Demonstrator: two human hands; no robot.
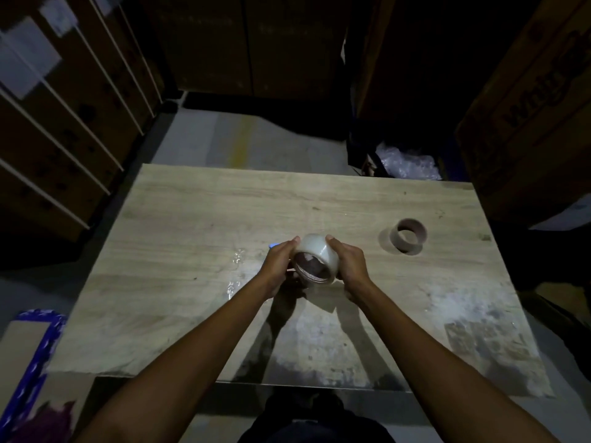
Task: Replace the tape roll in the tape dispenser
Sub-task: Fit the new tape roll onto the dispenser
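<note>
A full roll of clear tape (315, 255) with a brown core is held above the middle of the wooden table (192, 219), its hole tilted toward me. My left hand (278, 266) grips its left side and my right hand (350, 268) grips its right side. A small blue part (273, 246) peeks out behind my left hand; I cannot tell what it belongs to. An empty brown cardboard core (409, 235) stands on the table to the right, apart from my hands.
Crumpled clear film (236, 255) lies on the table left of my hands. Stacked cardboard boxes (64, 123) stand on the left, a large box (537, 107) at the right, bubble wrap (406, 163) behind the table. A blue-edged board (35, 346) lies at lower left.
</note>
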